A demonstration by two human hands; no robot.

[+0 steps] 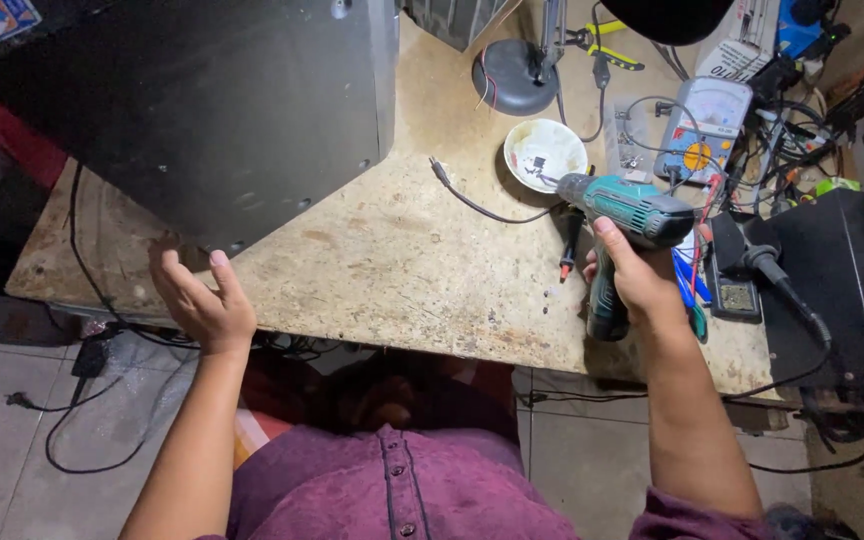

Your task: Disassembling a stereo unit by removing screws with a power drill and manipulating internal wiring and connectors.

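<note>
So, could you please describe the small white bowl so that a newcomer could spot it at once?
Start at the chipboard workbench and go to its far side, right of the big grey metal case. The white bowl sits beside the lamp's dark round base, just ahead of the teal drill's nose: the only white dish there.

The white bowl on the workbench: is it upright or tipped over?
Upright: the white bowl shows its open mouth, with small dark bits lying inside.
</note>
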